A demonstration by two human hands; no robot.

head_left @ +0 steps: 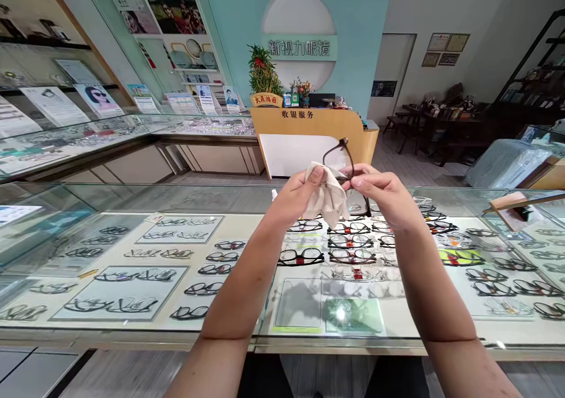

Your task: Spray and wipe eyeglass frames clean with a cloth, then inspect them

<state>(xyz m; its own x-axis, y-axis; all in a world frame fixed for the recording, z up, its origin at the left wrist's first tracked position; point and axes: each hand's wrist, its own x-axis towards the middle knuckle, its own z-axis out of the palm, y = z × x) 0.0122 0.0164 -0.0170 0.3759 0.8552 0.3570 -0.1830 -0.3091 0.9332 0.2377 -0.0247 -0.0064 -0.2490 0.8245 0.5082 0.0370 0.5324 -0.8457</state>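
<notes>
Above the glass display case, my two hands hold a pair of dark-framed eyeglasses [354, 156] turned on end, one lens up and the other down. My left hand [296, 195] is closed on a pale cleaning cloth [329, 204], which hangs down in folds and lies against the lens area. Fingers of my right hand [383, 192] pinch the frame near its middle. The cloth hides part of the frame and some of my left fingertips.
Beneath my arms stretches the glass display case [238, 340], with rows of eyeglasses [301, 257] inside. A wooden counter [309, 121] with a potted plant [263, 74] stands behind. More glass cases run along the left, and a plastic-wrapped suitcase [503, 162] stands at right.
</notes>
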